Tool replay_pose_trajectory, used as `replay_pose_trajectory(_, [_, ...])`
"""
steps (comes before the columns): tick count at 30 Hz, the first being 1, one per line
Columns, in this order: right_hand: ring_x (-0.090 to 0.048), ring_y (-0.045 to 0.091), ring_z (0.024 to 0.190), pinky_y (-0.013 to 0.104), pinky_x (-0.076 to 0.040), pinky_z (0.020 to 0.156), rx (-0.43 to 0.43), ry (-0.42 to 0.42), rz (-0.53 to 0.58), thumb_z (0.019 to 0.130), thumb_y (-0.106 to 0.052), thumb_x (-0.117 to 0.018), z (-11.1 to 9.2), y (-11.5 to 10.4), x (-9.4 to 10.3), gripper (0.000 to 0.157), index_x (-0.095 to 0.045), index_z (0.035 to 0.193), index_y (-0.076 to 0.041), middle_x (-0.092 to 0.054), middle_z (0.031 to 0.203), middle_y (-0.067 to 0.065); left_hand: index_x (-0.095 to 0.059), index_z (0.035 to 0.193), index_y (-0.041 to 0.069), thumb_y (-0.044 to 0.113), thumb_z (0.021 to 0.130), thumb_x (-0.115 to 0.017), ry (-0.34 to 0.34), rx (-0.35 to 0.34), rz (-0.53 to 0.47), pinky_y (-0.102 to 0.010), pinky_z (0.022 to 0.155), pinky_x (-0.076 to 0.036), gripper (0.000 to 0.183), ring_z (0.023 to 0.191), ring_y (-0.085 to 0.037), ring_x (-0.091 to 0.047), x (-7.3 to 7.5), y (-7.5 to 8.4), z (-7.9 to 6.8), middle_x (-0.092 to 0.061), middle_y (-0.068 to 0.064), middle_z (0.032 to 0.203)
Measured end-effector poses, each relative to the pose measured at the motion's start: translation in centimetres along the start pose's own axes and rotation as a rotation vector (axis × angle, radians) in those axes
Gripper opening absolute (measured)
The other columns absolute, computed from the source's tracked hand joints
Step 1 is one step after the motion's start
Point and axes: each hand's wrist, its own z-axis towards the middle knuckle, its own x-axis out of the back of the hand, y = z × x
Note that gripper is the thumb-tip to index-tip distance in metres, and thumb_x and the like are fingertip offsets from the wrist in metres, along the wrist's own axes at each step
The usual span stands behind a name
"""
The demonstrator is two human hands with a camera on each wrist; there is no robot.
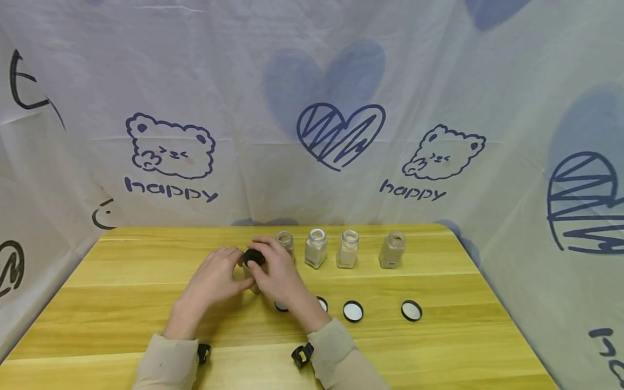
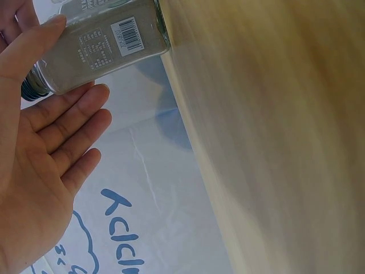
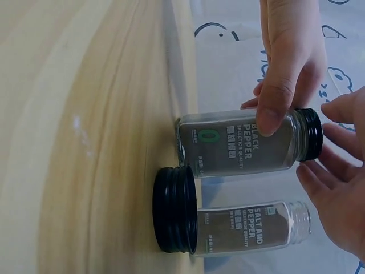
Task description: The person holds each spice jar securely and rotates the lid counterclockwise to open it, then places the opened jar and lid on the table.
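Observation:
My left hand (image 1: 214, 279) holds a square glass jar (image 3: 228, 142) labelled black pepper, thumb on one side and fingers on the other. The jar stands upright on the table, filled with greyish powder; its barcode side faces the left wrist camera. On its mouth sits a black lid (image 1: 253, 257), and the fingers and thumb of my right hand (image 1: 280, 276) are around that lid. Beside it stands a lidless jar (image 3: 245, 228) labelled salt and pepper, partly covered by my right hand in the head view.
Right of the hands stand three more lidless jars, a white-filled jar (image 1: 316, 250), a pale-filled jar (image 1: 348, 252) and a brownish jar (image 1: 392, 252). Nearer me lie several black lids, among them a middle lid (image 1: 353, 311) and a right lid (image 1: 411, 310). A printed cloth (image 1: 273, 179) hangs behind the table.

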Motion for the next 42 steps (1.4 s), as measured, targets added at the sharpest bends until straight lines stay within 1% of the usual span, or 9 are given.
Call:
replay_pose_trajectory(3, [-0.057, 0.026, 0.131, 0.039, -0.05, 0.109, -0.017, 0.042, -0.005, 0.101, -0.019, -0.069, 0.0, -0.03, -0.08, 0.037, -0.065, 0.135, -0.004, -0.057, 0.141, 0.011, -0.068, 0.094, 0.007, 0.029, 0.078, -0.09, -0.006, 0.003, -0.003, -0.048, 0.081, -0.051, 0.035, 0.084, -0.024, -0.059, 0.02, -0.01, 0.0, -0.066, -0.004, 0.088])
replay_pose_trajectory(6, [-0.059, 0.026, 0.127, 0.038, -0.051, 0.106, -0.037, 0.051, -0.018, 0.099, -0.02, -0.074, 0.0, -0.12, -0.12, 0.037, -0.067, 0.132, -0.004, -0.059, 0.137, 0.01, -0.068, 0.095, 0.007, 0.029, 0.078, -0.09, -0.012, 0.01, -0.005, -0.049, 0.083, -0.052, 0.035, 0.086, -0.025, -0.06, 0.03, -0.05, -0.01, -0.066, -0.004, 0.089])
replay_pose_trajectory(9, [-0.06, 0.025, 0.125, 0.037, -0.052, 0.105, -0.046, 0.045, -0.049, 0.098, -0.019, -0.075, 0.01, -0.16, -0.19, 0.037, -0.068, 0.131, -0.005, -0.06, 0.135, 0.01, -0.068, 0.095, 0.008, 0.029, 0.078, -0.09, -0.016, 0.014, -0.005, -0.049, 0.083, -0.051, 0.035, 0.086, -0.025, -0.06, 0.0, -0.08, 0.0, -0.066, -0.004, 0.089])
replay_pose_trajectory(15, [-0.059, 0.024, 0.127, 0.035, -0.051, 0.106, -0.051, 0.015, -0.091, 0.1, -0.02, -0.072, 0.01, -0.19, -0.21, 0.036, -0.068, 0.133, -0.006, -0.061, 0.136, 0.009, -0.067, 0.093, 0.008, 0.03, 0.078, -0.09, -0.01, 0.008, 0.002, -0.047, 0.081, -0.05, 0.035, 0.084, -0.024, -0.059, -0.04, -0.09, 0.0, -0.065, -0.003, 0.087])
replay_pose_trajectory(25, [-0.055, 0.025, 0.134, 0.039, -0.047, 0.111, -0.046, -0.025, -0.08, 0.102, -0.014, -0.067, 0.04, -0.18, -0.21, 0.036, -0.066, 0.137, -0.008, -0.06, 0.14, 0.007, -0.066, 0.091, 0.009, 0.032, 0.078, -0.09, 0.012, -0.002, -0.008, -0.045, 0.08, -0.05, 0.036, 0.081, -0.021, -0.057, 0.02, -0.02, 0.02, -0.064, -0.002, 0.085])
replay_pose_trajectory(33, [-0.053, 0.024, 0.136, 0.039, -0.045, 0.113, -0.044, -0.063, -0.048, 0.103, -0.01, -0.064, 0.15, -0.08, -0.04, 0.036, -0.065, 0.139, -0.008, -0.059, 0.143, 0.006, -0.065, 0.091, 0.009, 0.034, 0.078, -0.091, 0.006, 0.004, 0.001, -0.047, 0.082, -0.05, 0.038, 0.083, -0.022, -0.059, 0.05, 0.06, 0.03, -0.065, -0.003, 0.087])
replay_pose_trajectory(37, [-0.05, 0.025, 0.141, 0.04, -0.044, 0.115, -0.043, -0.079, -0.027, 0.104, -0.01, -0.061, 0.12, -0.12, 0.16, 0.039, -0.062, 0.143, -0.007, -0.056, 0.149, 0.007, -0.066, 0.092, 0.009, 0.035, 0.078, -0.091, 0.001, 0.008, 0.003, -0.047, 0.084, -0.051, 0.039, 0.084, -0.023, -0.06, 0.0, 0.06, 0.01, -0.065, -0.003, 0.088])
replay_pose_trajectory(39, [-0.048, 0.026, 0.143, 0.042, -0.044, 0.115, -0.044, -0.072, -0.002, 0.105, -0.01, -0.06, 0.08, -0.1, 0.19, 0.04, -0.061, 0.144, -0.007, -0.054, 0.152, 0.007, -0.066, 0.091, 0.009, 0.034, 0.078, -0.091, -0.001, 0.009, -0.001, -0.047, 0.084, -0.051, 0.038, 0.084, -0.023, -0.06, -0.01, 0.05, 0.02, -0.065, -0.003, 0.088])
replay_pose_trajectory(42, [-0.048, 0.026, 0.142, 0.044, -0.044, 0.115, -0.051, -0.037, 0.019, 0.104, -0.015, -0.062, 0.05, -0.08, 0.15, 0.039, -0.061, 0.143, -0.007, -0.053, 0.152, 0.007, -0.067, 0.092, 0.008, 0.032, 0.078, -0.09, -0.004, 0.008, -0.002, -0.047, 0.083, -0.051, 0.036, 0.084, -0.023, -0.059, 0.02, 0.02, 0.04, -0.065, -0.003, 0.087])
